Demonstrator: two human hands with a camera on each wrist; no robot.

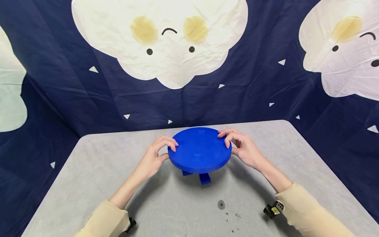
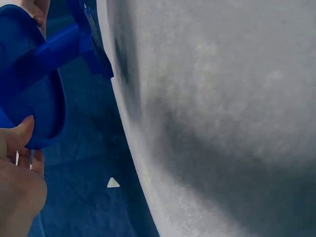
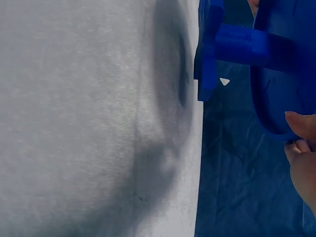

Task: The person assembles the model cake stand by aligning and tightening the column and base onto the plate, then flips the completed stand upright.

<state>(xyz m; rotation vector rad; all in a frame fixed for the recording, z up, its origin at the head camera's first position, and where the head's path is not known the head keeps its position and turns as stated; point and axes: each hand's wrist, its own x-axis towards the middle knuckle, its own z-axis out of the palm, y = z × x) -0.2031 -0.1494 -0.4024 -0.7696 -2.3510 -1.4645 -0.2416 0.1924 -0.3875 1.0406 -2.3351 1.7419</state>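
A blue stand with a round flat top (image 1: 198, 151) is held by its rim between both hands. Its central column (image 2: 54, 52) and flat, branching foot (image 3: 210, 54) show from below in the wrist views. The foot hangs apart from its shadow on the table. On the left side my left hand (image 1: 154, 156) pinches the rim, fingers over the top and thumb underneath. Opposite it, my right hand (image 1: 245, 149) grips the rim the same way. Two feet (image 1: 205, 178) of the base peek out under the disc; the rest is hidden in the head view.
The grey table (image 1: 103, 171) has rounded far corners and a dark round spot (image 1: 221, 204) with small specks near the front. Behind it hangs a navy cloth (image 1: 124, 98) with white cloud shapes. Small dark devices (image 1: 273, 209) sit at both wrists.
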